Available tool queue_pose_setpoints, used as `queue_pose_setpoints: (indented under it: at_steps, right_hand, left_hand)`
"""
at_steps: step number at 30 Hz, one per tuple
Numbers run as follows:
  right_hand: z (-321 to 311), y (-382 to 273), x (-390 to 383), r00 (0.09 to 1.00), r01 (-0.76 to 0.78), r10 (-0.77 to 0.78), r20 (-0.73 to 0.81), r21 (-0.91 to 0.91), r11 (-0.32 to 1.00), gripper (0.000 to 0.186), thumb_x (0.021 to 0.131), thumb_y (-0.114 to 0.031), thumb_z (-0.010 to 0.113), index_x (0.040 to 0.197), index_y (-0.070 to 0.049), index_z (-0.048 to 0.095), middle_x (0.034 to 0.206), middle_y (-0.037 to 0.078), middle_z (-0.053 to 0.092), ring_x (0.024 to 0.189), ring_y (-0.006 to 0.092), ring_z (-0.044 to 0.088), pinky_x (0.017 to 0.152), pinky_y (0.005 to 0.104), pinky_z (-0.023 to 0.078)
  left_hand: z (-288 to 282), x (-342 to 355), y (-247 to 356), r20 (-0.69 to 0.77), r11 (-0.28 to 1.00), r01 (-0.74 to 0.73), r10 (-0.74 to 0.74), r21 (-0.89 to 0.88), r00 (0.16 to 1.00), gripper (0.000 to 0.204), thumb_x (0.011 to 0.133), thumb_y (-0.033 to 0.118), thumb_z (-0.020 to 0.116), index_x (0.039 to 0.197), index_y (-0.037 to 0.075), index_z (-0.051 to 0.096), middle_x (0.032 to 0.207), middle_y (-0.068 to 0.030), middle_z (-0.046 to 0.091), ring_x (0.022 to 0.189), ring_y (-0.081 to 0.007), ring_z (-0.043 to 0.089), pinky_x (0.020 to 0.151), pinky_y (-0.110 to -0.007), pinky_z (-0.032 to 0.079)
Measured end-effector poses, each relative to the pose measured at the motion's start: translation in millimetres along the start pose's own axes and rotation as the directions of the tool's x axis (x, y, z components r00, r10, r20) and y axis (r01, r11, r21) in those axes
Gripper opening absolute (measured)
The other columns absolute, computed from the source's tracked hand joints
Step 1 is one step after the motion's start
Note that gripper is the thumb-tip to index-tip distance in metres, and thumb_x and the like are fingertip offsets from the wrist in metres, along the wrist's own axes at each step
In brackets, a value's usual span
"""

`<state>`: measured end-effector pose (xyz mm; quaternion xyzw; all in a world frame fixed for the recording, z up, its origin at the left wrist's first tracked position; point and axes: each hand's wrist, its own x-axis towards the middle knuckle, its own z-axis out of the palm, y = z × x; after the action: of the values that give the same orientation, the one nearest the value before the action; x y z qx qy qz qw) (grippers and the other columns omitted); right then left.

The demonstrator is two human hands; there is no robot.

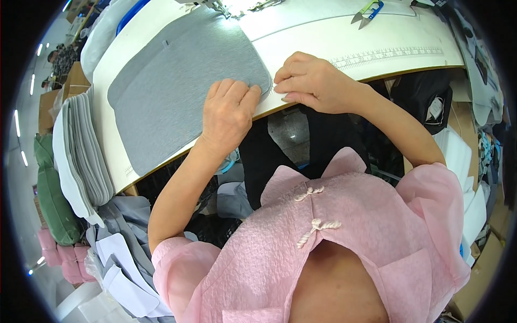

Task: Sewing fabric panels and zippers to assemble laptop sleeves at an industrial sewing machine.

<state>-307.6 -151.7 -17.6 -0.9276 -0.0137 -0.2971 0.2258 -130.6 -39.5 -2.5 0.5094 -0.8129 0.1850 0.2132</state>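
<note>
- I see the left hand (229,113) curled on the grey fabric (172,91); clamped, I can't tell.
- Right hand (281,90) bent just beside its corner, grip unclear.
- White table (414,32) beneath both; snips (369,14) beyond right hand; grey stack (89,151), green bundle (56,188) left of left.

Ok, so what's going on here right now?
A person sits at a white table with a gray cloth spread out, its far end by the lit metal parts of a machine. The left hand rests with curled fingers on its near right corner; the right hand is just beyond that corner, fingertips drawn in. Scissors lie farther back, on the right.
</note>
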Motion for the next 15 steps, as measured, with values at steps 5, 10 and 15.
queue_pose_setpoints:
  at_steps: [5, 10, 15]
  right_hand:
    - [2, 6, 6, 0.996, 0.072, -0.077, -0.037, -0.133, 0.988, 0.019, 0.064, -0.007, 0.060, 0.082, -0.001, 0.058, 0.082, 0.007, 0.056, 0.079, 0.0222, 0.053, 0.067, 0.0286, 0.046]
    - [-1, 3, 25, 0.942, 0.333, -0.291, 0.166, -0.371, 0.867, 0.018, 0.060, -0.008, 0.055, 0.074, 0.002, 0.056, 0.073, 0.007, 0.053, 0.072, 0.0213, 0.051, 0.065, 0.0285, 0.045]
    - [-3, -1, 41, 0.814, 0.572, -0.410, 0.413, -0.444, 0.690, 0.015, 0.060, -0.010, 0.054, 0.071, 0.000, 0.054, 0.068, 0.007, 0.050, 0.067, 0.0207, 0.049, 0.063, 0.0280, 0.041]
  left_hand:
    - [-3, 0, 4, 0.058, 1.000, 0.003, -0.005, 0.031, 0.998, 0.017, 0.058, 0.006, 0.054, 0.075, 0.005, 0.055, 0.064, -0.0032, 0.042, 0.061, -0.0172, 0.045, 0.057, -0.029, 0.038]
    - [-1, 0, 6, 0.022, 0.998, -0.063, 0.062, 0.027, 0.998, 0.016, 0.058, 0.006, 0.055, 0.073, 0.001, 0.055, 0.064, -0.0044, 0.041, 0.062, -0.0174, 0.044, 0.053, -0.028, 0.039]
    - [-6, -6, 7, 0.046, 1.000, -0.014, 0.014, 0.003, 0.999, 0.014, 0.061, 0.004, 0.055, 0.075, 0.000, 0.055, 0.064, -0.0055, 0.041, 0.063, -0.0183, 0.044, 0.055, -0.028, 0.039]
